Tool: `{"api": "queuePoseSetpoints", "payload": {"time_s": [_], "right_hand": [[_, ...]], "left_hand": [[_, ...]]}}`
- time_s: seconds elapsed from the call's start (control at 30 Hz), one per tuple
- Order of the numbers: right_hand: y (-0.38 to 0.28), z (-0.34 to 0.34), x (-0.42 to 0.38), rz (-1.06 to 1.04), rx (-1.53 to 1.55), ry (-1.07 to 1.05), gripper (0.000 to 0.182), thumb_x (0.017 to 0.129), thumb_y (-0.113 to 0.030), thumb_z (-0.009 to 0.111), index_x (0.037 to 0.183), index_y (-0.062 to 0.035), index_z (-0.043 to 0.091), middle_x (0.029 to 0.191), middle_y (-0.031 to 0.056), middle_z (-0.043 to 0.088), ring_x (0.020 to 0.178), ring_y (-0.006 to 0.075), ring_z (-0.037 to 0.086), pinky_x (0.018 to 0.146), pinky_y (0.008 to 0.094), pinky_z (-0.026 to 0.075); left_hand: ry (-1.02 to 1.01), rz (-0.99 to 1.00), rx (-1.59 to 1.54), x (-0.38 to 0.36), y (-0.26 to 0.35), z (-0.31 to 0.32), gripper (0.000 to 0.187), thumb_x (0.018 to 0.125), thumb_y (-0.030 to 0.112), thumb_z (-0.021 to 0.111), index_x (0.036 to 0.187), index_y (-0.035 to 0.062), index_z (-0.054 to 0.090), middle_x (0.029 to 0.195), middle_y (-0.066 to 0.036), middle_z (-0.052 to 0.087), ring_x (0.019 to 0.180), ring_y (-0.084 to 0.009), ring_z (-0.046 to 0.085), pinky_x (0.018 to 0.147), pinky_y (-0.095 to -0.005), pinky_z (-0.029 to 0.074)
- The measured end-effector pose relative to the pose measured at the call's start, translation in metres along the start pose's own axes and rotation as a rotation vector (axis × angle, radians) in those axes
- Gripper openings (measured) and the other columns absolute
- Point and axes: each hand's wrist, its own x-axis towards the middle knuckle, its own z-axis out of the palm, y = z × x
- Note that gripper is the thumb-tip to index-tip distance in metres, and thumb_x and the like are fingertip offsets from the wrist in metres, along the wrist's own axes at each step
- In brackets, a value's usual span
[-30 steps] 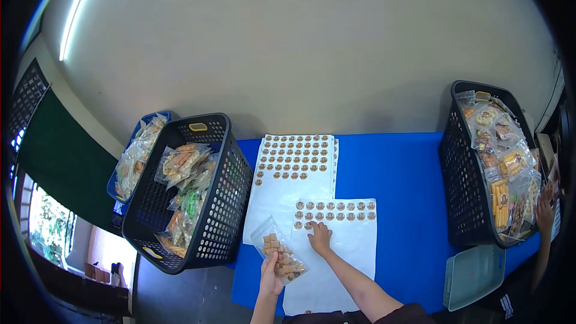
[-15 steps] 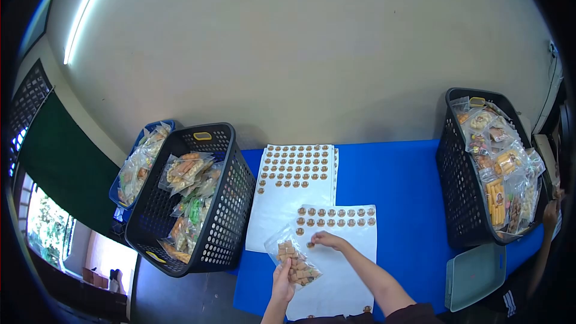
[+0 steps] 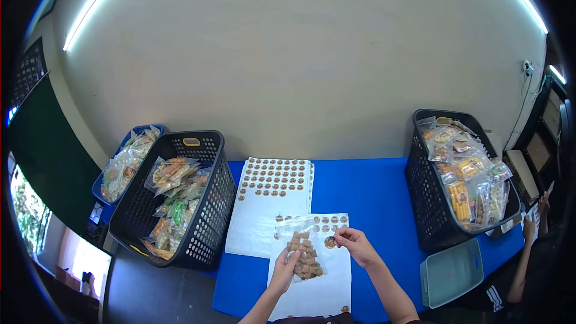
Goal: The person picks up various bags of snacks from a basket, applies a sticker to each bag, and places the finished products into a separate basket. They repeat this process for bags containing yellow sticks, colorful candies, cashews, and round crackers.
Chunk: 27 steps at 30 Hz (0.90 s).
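My left hand grips a clear plastic bag of small brown square snack pieces by its left side, upright above the table. Between the thumb and fingertips of my right hand is a round brown sticker, just right of the bag and apart from it. Below both hands lies a white sticker sheet, partly hidden by the bag, with round stickers along its top. Behind it to the left is a stack of sticker sheets with several rows of the same stickers.
Black baskets of bagged snacks stand left and right. A blue basket of bags is farther left. A grey-green tray sits at the blue table's right front. Another person's hands hold a paper at far right.
My right hand has lifted a sticker off the sheet and moved it up beside the bag. The bag now stands more upright. The camera view has shifted.
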Motion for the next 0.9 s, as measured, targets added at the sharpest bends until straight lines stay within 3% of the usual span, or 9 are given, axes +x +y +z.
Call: {"api": "queuePoseSetpoints", "payload": {"time_s": [0.1, 0.2, 0.33, 0.37, 0.63, 0.8, 0.9], "right_hand": [[-0.028, 0.021, -0.021, -0.11, -0.122, 0.038, 0.009, 0.079, -0.007, 0.06, 0.086, -0.0029, 0.06, 0.076, -0.0001, 0.058, 0.069, 0.0069, 0.05, 0.065, 0.02, 0.039], [-0.05, 0.036, -0.036, -0.252, -0.486, 0.046, 0.015, 0.077, -0.007, 0.062, 0.091, -0.0038, 0.06, 0.076, 0.0009, 0.059, 0.068, 0.0059, 0.05, 0.063, 0.0198, 0.039], [-0.065, 0.048, -0.053, -0.414, -0.891, 0.094, 0.032, 0.073, -0.013, 0.066, 0.102, -0.0072, 0.054, 0.072, -0.0014, 0.061, 0.067, 0.0085, 0.05, 0.075, 0.0262, 0.034], [-0.062, 0.047, -0.054, -0.426, -0.888, 0.118, 0.036, 0.072, -0.015, 0.067, 0.103, -0.0084, 0.052, 0.069, -0.0035, 0.061, 0.067, 0.0101, 0.049, 0.079, 0.0271, 0.03], [-0.064, 0.055, -0.064, -0.42, -0.932, 0.161, 0.017, 0.07, -0.015, 0.068, 0.081, -0.0056, 0.06, 0.103, 0.0037, 0.052, 0.07, 0.0117, 0.047, 0.079, 0.0295, 0.032], [-0.067, 0.061, -0.067, -0.42, -0.918, 0.156, 0.015, 0.069, -0.015, 0.069, 0.076, -0.0053, 0.06, 0.106, 0.0036, 0.049, 0.07, 0.0117, 0.047, 0.078, 0.0299, 0.033], [-0.067, 0.061, -0.068, -0.432, -0.92, 0.159, 0.015, 0.069, -0.015, 0.069, 0.076, -0.0056, 0.06, 0.105, 0.0036, 0.049, 0.069, 0.0117, 0.047, 0.078, 0.0301, 0.033]], "left_hand": [[-0.134, 0.046, 0.019, 0.001, 0.006, 0.016, 0.034, 0.088, 0.018, 0.05, 0.116, -0.0006, 0.042, 0.098, -0.007, 0.056, 0.084, -0.0103, 0.056, 0.074, -0.0238, 0.047], [-0.23, 0.036, 0.09, -0.001, 0.013, 0.03, 0.037, 0.089, 0.022, 0.048, 0.118, -0.0002, 0.041, 0.099, -0.008, 0.057, 0.085, -0.0108, 0.057, 0.074, -0.0241, 0.046], [-0.316, 0.066, 0.184, -0.012, 0.024, 0.045, 0.04, 0.09, 0.025, 0.046, 0.12, -0.0007, 0.04, 0.101, -0.009, 0.057, 0.088, -0.0114, 0.056, 0.075, -0.0243, 0.046], [-0.33, 0.076, 0.208, -0.015, 0.026, 0.047, 0.041, 0.09, 0.026, 0.045, 0.12, -0.0009, 0.039, 0.102, -0.01, 0.057, 0.089, -0.0116, 0.056, 0.075, -0.0244, 0.046], [-0.337, 0.099, 0.163, -0.031, 0.037, 0.049, 0.041, 0.09, 0.027, 0.044, 0.12, -0.0012, 0.039, 0.102, -0.011, 0.057, 0.091, -0.0136, 0.056, 0.077, -0.0246, 0.046], [-0.335, 0.034, 0.162, -0.038, 0.04, 0.045, 0.042, 0.088, 0.021, 0.049, 0.121, -0.0024, 0.036, 0.103, -0.012, 0.056, 0.092, -0.0145, 0.056, 0.078, -0.0262, 0.046], [-0.451, 0.133, 0.193, -0.041, 0.044, 0.045, 0.049, 0.083, 0.012, 0.056, 0.123, -0.0029, 0.033, 0.105, -0.013, 0.054, 0.096, -0.0165, 0.055, 0.078, -0.0282, 0.047]]}}
